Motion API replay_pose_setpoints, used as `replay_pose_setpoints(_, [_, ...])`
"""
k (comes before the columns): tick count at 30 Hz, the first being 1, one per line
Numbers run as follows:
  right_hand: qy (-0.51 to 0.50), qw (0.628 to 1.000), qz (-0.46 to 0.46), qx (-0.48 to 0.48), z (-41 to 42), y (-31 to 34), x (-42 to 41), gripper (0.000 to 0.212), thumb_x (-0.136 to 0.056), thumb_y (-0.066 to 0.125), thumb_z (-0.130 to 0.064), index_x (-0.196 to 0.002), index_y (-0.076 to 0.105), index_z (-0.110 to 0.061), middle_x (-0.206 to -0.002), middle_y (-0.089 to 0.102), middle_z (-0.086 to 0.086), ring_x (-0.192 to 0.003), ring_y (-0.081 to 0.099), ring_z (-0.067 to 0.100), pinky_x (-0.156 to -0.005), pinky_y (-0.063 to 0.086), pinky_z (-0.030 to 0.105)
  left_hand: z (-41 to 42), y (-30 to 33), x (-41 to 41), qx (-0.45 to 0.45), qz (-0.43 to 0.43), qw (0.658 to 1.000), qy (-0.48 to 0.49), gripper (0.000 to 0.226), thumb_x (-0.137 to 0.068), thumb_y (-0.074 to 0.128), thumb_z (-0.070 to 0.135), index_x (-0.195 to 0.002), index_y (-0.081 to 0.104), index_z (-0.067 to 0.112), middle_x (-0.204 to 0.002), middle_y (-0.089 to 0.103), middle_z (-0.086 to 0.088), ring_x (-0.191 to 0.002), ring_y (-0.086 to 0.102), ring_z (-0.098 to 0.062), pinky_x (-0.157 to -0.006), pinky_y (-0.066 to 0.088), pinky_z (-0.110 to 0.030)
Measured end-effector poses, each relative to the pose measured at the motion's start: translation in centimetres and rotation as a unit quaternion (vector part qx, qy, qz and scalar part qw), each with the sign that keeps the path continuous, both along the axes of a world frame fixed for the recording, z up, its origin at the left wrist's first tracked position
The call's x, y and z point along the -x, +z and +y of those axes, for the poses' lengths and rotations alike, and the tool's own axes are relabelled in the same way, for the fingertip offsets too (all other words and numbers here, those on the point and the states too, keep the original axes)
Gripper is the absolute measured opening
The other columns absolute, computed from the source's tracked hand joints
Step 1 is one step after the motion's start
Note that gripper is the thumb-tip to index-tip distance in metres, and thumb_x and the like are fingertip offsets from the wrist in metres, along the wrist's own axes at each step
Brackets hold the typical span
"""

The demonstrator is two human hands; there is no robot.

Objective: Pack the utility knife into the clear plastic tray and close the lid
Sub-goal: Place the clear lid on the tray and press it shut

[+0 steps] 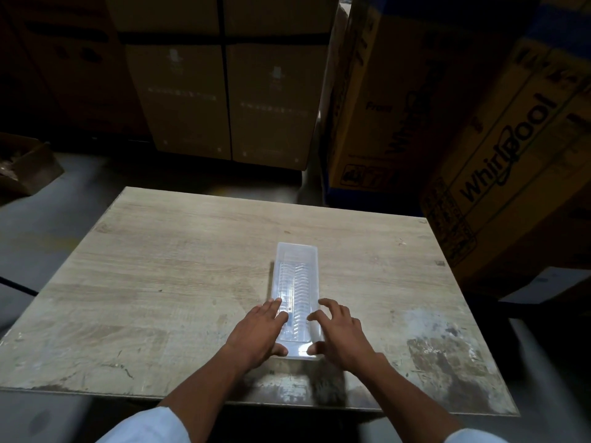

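A long clear plastic tray (pixel 295 276) lies lengthwise on the wooden table (pixel 179 257), its near end between my hands. My left hand (pixel 259 334) rests flat against the tray's left side, fingers on its top and thumb at the near corner. Fingers spread and curled, my right hand (pixel 339 334) touches the right rim with its thumb at the near end. A ribbed clear shape shows through the top of the tray. I cannot tell whether the utility knife lies inside or whether the lid is down.
Large cardboard boxes (pixel 224 91) stand on the floor behind the table, and printed appliance cartons (pixel 479 148) are stacked at the right. A small open box (pixel 22 167) sits on the floor at the far left. The table's near right surface is worn and stained.
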State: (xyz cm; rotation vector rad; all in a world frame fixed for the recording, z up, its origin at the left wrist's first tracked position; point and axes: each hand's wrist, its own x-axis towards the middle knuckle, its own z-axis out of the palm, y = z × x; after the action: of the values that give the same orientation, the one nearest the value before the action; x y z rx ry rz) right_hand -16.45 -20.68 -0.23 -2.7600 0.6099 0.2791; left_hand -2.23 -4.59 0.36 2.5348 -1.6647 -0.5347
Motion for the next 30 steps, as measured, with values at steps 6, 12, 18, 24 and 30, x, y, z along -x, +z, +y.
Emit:
replay_pose_setpoints(6, [0.024, 0.999, 0.029, -0.007, -1.9, 1.1, -2.4, 0.067, -0.082, 0.072, -0.056, -0.136, 0.044, -0.028, -0.162, 0.023, 0.007, -0.149, 0.016, 0.029, -0.115, 0.024, 0.052, -0.1, 0.2, -0.1, -0.006, -0.008, 1.000, -0.003, 0.074, -0.088, 0.067, 0.047, -0.148, 0.035, 0.018, -0.167, 0.014, -0.013, -0.154, 0.014, -0.030, -0.124, 0.019, -0.042])
replay_pose_setpoints(12, [0.002, 0.999, 0.039, -0.014, -3.8, 1.3, -4.5, 0.077, -0.086, 0.073, -0.048, -0.148, 0.035, -0.026, -0.168, 0.012, 0.006, -0.153, 0.010, 0.030, -0.117, 0.022, 0.055, -0.2, 0.7, -0.5, 0.002, -0.027, 0.999, -0.019, 0.058, -0.092, 0.063, 0.045, -0.139, 0.049, 0.014, -0.163, 0.025, -0.017, -0.149, 0.026, -0.033, -0.121, 0.026, -0.043])
replay_pose_setpoints(18, [0.000, 0.997, 0.072, -0.010, -4.8, 1.1, -5.4, 0.105, -0.077, 0.079, -0.052, -0.157, 0.017, -0.023, -0.169, 0.008, 0.003, -0.153, 0.010, 0.030, -0.117, 0.020, 0.059, -2.5, 0.9, -2.4, 0.067, -0.086, 0.994, -0.033, 0.023, -0.092, 0.065, 0.025, -0.108, 0.068, 0.009, -0.123, 0.063, -0.018, -0.107, 0.060, -0.036, -0.083, 0.051, -0.042])
replay_pose_setpoints(24, [0.003, 0.993, 0.118, 0.023, -5.7, 1.9, -5.1, 0.111, -0.077, 0.079, -0.053, -0.157, 0.012, -0.018, -0.166, 0.011, 0.005, -0.149, 0.019, 0.034, -0.114, 0.023, 0.062, -6.0, 1.1, -4.1, 0.034, -0.057, 0.997, 0.039, 0.077, -0.086, 0.068, 0.051, -0.146, 0.039, 0.011, -0.165, 0.019, -0.015, -0.150, 0.020, -0.035, -0.115, 0.032, -0.049])
replay_pose_setpoints(30, [0.007, 0.996, 0.091, -0.009, -5.0, 1.4, -5.9, 0.111, -0.072, 0.084, -0.052, -0.155, 0.016, -0.020, -0.164, 0.010, 0.003, -0.142, 0.028, 0.038, -0.109, 0.033, 0.063, -7.1, 0.1, -6.4, -0.034, -0.088, 0.995, 0.021, 0.099, -0.079, 0.072, 0.058, -0.151, 0.027, 0.007, -0.164, 0.020, -0.014, -0.152, 0.015, -0.032, -0.120, 0.025, -0.049])
